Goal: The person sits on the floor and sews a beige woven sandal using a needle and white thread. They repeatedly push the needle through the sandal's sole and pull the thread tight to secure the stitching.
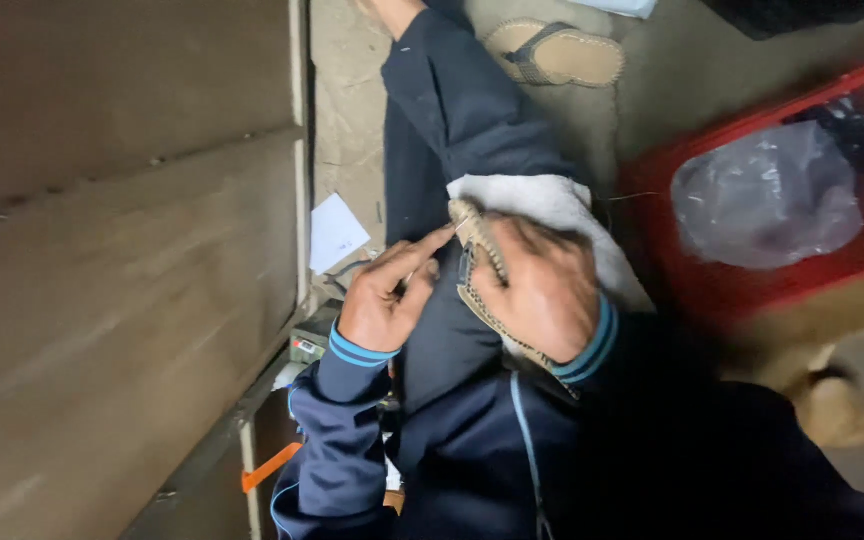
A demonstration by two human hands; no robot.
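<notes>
I saw left hand pinched shut on a thin pale thread | right hand clenched around tan woven sandal sole, white cloth beneath it

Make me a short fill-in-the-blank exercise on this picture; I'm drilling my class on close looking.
1. The right hand grips a woven ____ sole over the lap.
2. Under the sole lies a ____ cloth.
3. The left hand pinches a thin ____, held against the sole's tip.
4. A finished sandal lies on the ____.

Missing words: sandal; white; needle; floor
</notes>
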